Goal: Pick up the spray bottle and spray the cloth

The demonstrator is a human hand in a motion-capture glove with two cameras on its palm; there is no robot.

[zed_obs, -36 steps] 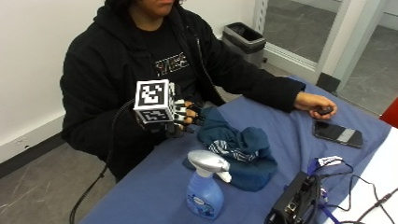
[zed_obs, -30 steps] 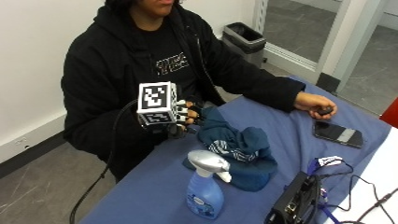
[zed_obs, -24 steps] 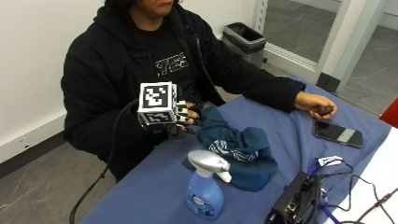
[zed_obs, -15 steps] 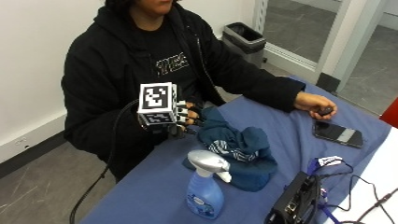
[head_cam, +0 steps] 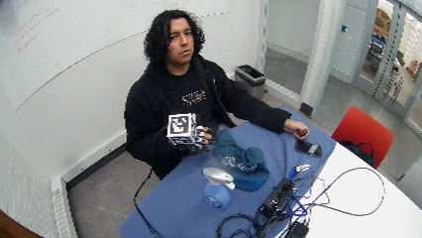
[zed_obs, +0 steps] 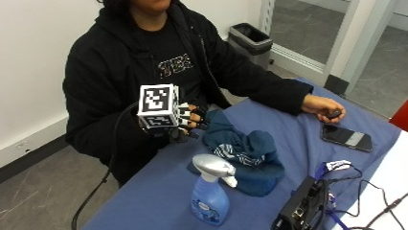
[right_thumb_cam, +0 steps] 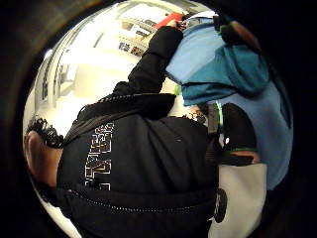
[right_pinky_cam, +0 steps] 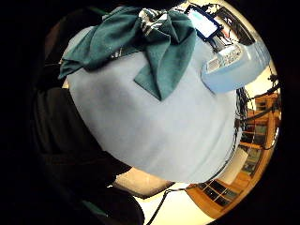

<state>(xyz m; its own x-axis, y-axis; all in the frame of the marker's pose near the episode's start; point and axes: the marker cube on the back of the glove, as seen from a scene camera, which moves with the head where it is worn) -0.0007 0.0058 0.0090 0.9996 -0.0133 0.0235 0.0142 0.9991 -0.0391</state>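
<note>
Gloved right hand hovers at the surface's near edge, fingers loosely curled and holding nothing, just beside the crumpled teal cloth, which lies at about 3 o'clock from it in the outside view. At roughly 5 o'clock from the hand stands the spray bottle, upright and apart from the hand, close by the cloth's edge. The bare hand rests across the surface near a phone.

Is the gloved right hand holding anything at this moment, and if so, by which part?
Nothing is held. The right hand hovers at the table's edge beside the cloth, apart from the spray bottle, which stands untouched on the table.
</note>
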